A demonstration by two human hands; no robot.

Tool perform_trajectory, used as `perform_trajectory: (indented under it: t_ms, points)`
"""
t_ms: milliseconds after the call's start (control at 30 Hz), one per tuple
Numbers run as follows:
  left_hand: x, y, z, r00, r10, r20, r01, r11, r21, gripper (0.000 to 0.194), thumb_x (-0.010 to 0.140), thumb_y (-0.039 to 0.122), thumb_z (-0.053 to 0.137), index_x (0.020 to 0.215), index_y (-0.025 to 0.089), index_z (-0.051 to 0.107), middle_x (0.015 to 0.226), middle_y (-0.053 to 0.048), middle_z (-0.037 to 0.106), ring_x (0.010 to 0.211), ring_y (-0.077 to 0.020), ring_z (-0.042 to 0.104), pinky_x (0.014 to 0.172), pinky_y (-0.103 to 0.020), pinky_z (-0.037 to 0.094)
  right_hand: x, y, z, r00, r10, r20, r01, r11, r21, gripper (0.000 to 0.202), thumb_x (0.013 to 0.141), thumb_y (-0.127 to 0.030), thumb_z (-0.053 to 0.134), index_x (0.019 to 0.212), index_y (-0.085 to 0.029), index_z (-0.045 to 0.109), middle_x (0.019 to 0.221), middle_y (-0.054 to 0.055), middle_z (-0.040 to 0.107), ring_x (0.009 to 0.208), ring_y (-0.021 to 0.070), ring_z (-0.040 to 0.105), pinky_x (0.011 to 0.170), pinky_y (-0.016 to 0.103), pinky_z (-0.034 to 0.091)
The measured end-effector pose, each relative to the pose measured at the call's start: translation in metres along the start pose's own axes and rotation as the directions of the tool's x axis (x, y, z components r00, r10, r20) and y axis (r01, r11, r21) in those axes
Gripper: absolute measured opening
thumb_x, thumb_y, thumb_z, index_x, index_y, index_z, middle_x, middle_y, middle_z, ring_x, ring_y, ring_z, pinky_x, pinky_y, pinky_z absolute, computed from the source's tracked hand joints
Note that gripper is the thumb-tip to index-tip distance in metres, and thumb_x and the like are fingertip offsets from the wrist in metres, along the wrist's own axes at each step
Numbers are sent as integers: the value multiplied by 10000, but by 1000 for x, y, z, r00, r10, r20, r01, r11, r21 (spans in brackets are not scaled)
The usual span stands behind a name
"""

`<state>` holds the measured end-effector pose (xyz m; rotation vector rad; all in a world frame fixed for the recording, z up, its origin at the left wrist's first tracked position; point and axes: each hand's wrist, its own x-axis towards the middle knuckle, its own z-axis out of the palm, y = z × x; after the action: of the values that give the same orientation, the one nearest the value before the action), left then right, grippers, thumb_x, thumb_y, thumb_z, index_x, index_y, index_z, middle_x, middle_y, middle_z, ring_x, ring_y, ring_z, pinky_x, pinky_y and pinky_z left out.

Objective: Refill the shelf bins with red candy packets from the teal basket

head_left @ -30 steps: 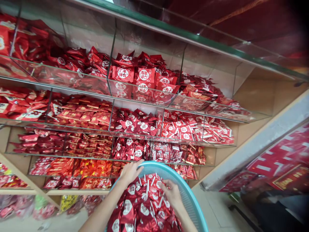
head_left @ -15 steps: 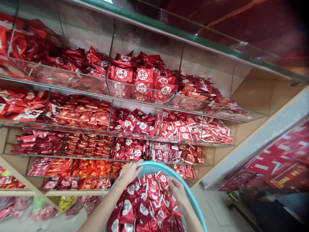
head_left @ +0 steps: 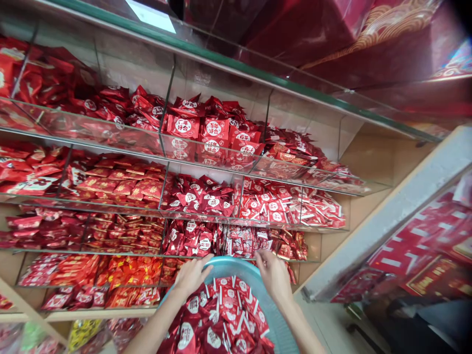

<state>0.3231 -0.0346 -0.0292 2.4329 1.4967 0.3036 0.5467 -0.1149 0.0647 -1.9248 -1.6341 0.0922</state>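
A teal plastic basket [head_left: 283, 319] full of red packets [head_left: 221, 319] with white round labels is at the bottom centre. My left hand [head_left: 193, 276] grips the basket's far left rim, its thumb over the edge. Above the basket's far right side is my right hand [head_left: 272, 273], fingers curled in front of the lower shelf's small packets; whether it holds anything is hidden. Just beyond the basket, dark red packets [head_left: 191, 238] and pink-red packets [head_left: 241, 241] fill neighbouring shelf compartments.
Glass-fronted shelves [head_left: 206, 164] with dividers hold many red packets. A thick green glass edge [head_left: 221, 56] crosses above, under large red boxes [head_left: 295, 29]. On the right are a pale slanted post [head_left: 387, 206] and red goods [head_left: 413, 246]. Yellow bagged items [head_left: 83, 332] lie lower left.
My right hand has left the packets inside the basket and moved up and away, to the far rim. My left hand stays on the rim. The view has shifted, showing more of the red boxes above.
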Motion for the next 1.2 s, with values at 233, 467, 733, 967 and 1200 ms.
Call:
perform_trajectory:
  t_ms: [233,467,733,967,1200]
  points:
    - [-1,1,-2,1000,-13,-3,13,1000,-1,466,845,507,242,1255,338,388,942,-53,645,883,-221,595,750,-316,432,82,-47,-46,943,-251,-219,284,949,136,320,794,-386,440,1025,-188,539,944,72,606,787,177,561,748,315,421]
    - [-2,0,-2,1000,1,-7,-1,1000,-27,449,850,501,225,1244,360,387,900,-29,661,838,-219,610,717,-319,440,127,-57,-20,965,-258,-52,259,895,363,583,675,-384,569,1203,-214,390,1204,84,446,1024,204,465,842,359,412]
    - [-1,-1,1,1000,-25,-10,25,999,-21,460,846,506,234,1251,350,389,928,-37,648,874,-217,594,749,-316,431,132,-50,-15,978,-208,-5,184,850,493,545,649,-278,535,1180,-238,415,1201,57,437,977,176,475,814,337,432]
    - [-1,0,1,1000,-24,-12,24,999,-37,453,849,492,236,1250,346,389,924,-37,648,875,-211,593,748,-309,435,140,-51,-5,952,-208,-227,255,945,206,387,661,-283,537,1033,-175,534,954,77,538,931,209,495,805,360,407]
    - [-3,4,-5,999,-40,4,40,999,-22,450,848,494,241,1244,345,395,914,-41,644,869,-216,591,745,-314,435,142,-51,-10,979,-170,-109,189,959,209,285,714,-287,478,976,-183,518,612,-37,536,550,136,526,558,261,392]
